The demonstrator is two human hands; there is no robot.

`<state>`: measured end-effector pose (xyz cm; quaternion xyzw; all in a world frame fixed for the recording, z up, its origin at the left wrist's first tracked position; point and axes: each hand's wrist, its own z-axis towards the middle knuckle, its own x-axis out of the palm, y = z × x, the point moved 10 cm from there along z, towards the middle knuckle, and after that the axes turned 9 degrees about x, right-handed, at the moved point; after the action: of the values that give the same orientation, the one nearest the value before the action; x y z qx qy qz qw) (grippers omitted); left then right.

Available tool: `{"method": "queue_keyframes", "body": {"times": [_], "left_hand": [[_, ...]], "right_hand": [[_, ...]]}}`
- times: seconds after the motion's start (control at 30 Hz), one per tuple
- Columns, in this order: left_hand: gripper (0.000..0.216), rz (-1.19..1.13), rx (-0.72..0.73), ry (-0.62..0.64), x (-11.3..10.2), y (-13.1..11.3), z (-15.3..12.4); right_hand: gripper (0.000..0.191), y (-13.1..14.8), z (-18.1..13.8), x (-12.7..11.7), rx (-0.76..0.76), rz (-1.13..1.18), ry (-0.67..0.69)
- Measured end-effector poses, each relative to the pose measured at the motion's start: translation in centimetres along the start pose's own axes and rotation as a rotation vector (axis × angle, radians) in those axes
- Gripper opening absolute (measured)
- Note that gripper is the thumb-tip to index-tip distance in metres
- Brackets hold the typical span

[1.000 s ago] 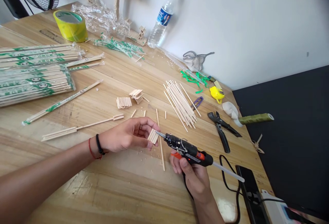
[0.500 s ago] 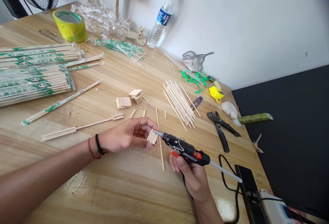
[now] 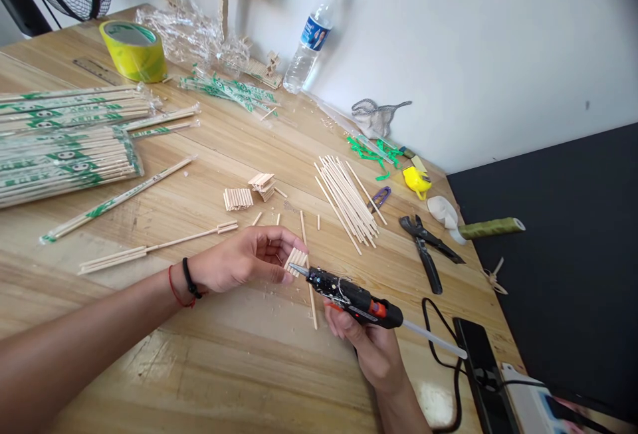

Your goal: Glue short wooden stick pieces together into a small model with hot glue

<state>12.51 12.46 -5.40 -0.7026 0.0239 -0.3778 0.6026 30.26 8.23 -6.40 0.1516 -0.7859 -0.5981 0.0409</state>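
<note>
My left hand (image 3: 254,258) pinches a small panel of short wooden sticks (image 3: 296,260) laid side by side. My right hand (image 3: 371,347) is wrapped round the handle of a black glue gun (image 3: 351,296), with a clear glue stick (image 3: 436,339) poking out of its back. The gun's metal tip rests at or just over the lower part of the panel; I cannot tell if it touches. A long stick (image 3: 308,288) lies on the table behind the panel. Farther back sit two glued stick pieces (image 3: 238,199) and a few short cut sticks.
A bundle of bare sticks (image 3: 346,201) lies beyond my hands, with black cutters (image 3: 426,251) to its right. Wrapped chopsticks (image 3: 64,155) fill the left side. Yellow tape (image 3: 133,52), a water bottle (image 3: 314,38) and a power strip (image 3: 486,374) with a cable stand around.
The glue gun's tip has moved left and down across the stick panel, from its upper edge to its lower part. My left hand keeps its hold; the view shifted slightly.
</note>
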Motion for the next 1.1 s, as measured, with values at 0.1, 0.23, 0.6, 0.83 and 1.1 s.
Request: {"method": "queue_keyframes", "body": {"times": [0.1, 0.23, 0.6, 0.83, 1.1], "left_hand": [[0.037, -0.010, -0.008, -0.002, 0.0, 0.1, 0.0], [0.036, -0.014, -0.018, -0.016, -0.1, 0.2, -0.1], [0.037, 0.001, -0.005, -0.030, -0.4, 0.2, -0.1], [0.037, 0.024, 0.002, -0.046, -0.5, 0.2, 0.1], [0.036, 0.019, 0.012, -0.007, -0.1, 0.3, 0.0]], "right_hand": [[0.033, 0.3, -0.1, -0.1, -0.030, 0.015, -0.016], [0.031, 0.6, -0.2, -0.7, -0.065, 0.045, -0.057], [0.036, 1.2, 0.0, -0.7, -0.064, -0.065, -0.048], [0.039, 1.3, -0.1, -0.4, -0.044, -0.020, -0.033], [0.034, 0.9, -0.1, -0.7, -0.039, -0.040, -0.060]]}}
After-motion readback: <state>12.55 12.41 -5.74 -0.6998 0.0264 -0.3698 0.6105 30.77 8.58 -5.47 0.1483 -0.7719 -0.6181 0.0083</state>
